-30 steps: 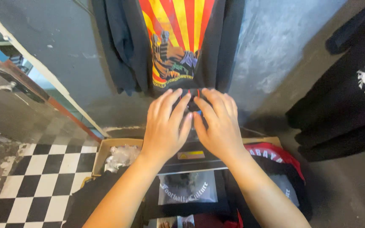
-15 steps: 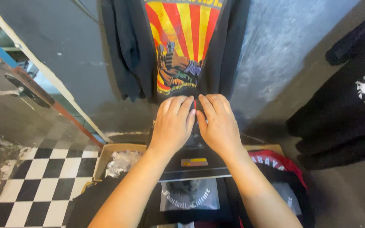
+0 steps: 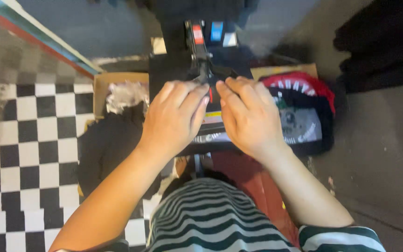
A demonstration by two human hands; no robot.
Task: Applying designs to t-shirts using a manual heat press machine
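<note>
Centrally, a black press (image 3: 183,65) with a dark handle arm and red and blue labels near its far end, standing over a cardboard box (image 3: 117,79). Left hand (image 3: 176,116) and right hand (image 3: 248,114): both flat, palms down, fingers together, resting side by side on the press's front part, gripping nothing. Box contents: crumpled clear plastic (image 3: 124,95) and dark cloth. Right of the press: folded shirts (image 3: 304,116), red and black with a grey print. Left: checkered floor (image 3: 29,135). Below: striped garment (image 3: 211,219).

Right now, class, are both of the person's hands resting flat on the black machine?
Yes: the left hand and right hand lie palm-down, side by side, on the black machine.
</note>
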